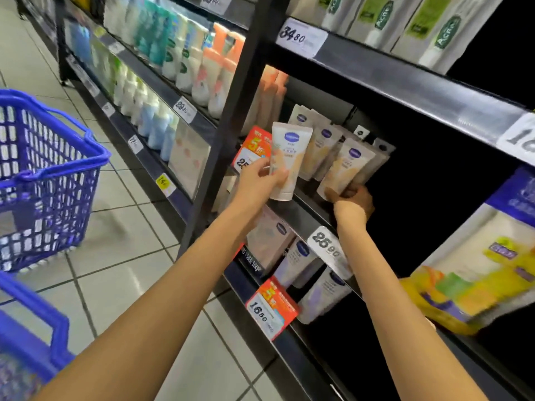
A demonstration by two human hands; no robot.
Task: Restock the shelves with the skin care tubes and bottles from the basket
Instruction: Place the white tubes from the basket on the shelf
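My left hand (260, 178) grips a cream-coloured tube (288, 157) with a blue oval logo, held upright, cap down, at the front edge of the middle shelf (301, 215). My right hand (354, 201) reaches into the same shelf and grips the lower end of a matching tube (344, 169) that leans to the right among a row of similar tubes (318, 146). A blue shopping basket (46, 175) stands on the floor at the left; what it holds is hidden.
Price tags (328, 244) hang along the shelf edges, and an orange promo tag (254, 149) sits behind my left hand. White and purple tubes (298, 256) fill the shelf below. A second blue basket (31, 328) is at bottom left. Pump bottles (214, 70) line the left shelves.
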